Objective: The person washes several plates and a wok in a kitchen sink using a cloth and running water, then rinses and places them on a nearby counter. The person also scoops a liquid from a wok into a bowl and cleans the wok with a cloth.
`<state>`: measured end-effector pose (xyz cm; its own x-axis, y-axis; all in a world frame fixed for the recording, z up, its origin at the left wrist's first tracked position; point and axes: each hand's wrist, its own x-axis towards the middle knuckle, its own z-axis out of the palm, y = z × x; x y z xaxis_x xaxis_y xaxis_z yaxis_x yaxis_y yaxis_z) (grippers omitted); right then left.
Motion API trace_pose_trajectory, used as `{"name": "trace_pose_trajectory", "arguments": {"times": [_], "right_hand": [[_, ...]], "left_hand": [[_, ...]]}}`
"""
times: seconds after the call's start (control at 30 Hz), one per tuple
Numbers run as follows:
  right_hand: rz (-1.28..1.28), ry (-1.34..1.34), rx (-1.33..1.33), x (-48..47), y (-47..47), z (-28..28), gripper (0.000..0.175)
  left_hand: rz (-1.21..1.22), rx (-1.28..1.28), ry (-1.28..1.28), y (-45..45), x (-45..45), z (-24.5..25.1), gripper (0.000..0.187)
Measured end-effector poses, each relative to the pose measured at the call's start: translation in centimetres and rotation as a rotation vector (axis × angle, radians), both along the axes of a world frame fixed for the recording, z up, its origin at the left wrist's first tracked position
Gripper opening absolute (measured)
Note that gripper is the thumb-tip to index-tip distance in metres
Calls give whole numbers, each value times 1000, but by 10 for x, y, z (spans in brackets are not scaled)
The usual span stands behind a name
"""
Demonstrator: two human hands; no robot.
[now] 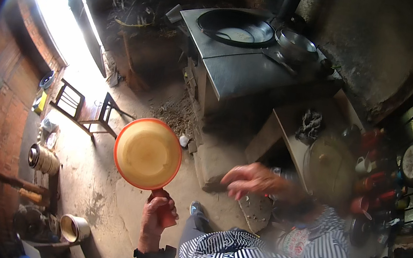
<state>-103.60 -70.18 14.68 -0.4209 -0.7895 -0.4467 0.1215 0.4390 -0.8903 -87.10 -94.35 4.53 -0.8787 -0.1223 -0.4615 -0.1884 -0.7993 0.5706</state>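
Note:
My left hand (159,211) grips the red handle of a plastic ladle (147,153) with a wide yellowish bowl and a red-orange rim, held over the floor. To the right, my right hand (250,180) is in the air with its fingers loosely bent and nothing seen in it. Beyond both hands stands a stove with a dark flat top (234,69). Set into it is a large wok (236,28) with whitish liquid and what looks like a utensil inside. Metal bowls (297,45) sit beside the wok.
A wooden chair (92,111) stands at the left by the bright doorway. A crumpled dark cloth (310,123) and a large round lid (330,166) lie on the lower counter at the right. A white bucket (74,228) is at the lower left. Woody debris (176,115) lies beside the stove.

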Motion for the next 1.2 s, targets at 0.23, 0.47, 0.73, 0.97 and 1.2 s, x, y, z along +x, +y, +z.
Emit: {"name": "trace_pose_trajectory", "arguments": {"times": [0.23, 0.47, 0.73, 0.97, 1.2], "right_hand": [[-349, 199, -58, -134, 28, 118, 27], [-373, 744, -37, -276, 59, 198, 36], [-210, 317, -125, -480, 44, 147, 38], [-143, -18, -249, -595, -101, 23, 64], [-193, 86, -9, -649, -203, -57, 55]], "left_hand": [[-48, -22, 12, -33, -110, 10, 17], [-112, -110, -36, -30, -216, 24, 17], [-26, -195, -203, 8, -338, 72, 19], [153, -110, -310, 18, -384, 122, 18], [269, -122, -312, -2, -388, 134, 17]]}}
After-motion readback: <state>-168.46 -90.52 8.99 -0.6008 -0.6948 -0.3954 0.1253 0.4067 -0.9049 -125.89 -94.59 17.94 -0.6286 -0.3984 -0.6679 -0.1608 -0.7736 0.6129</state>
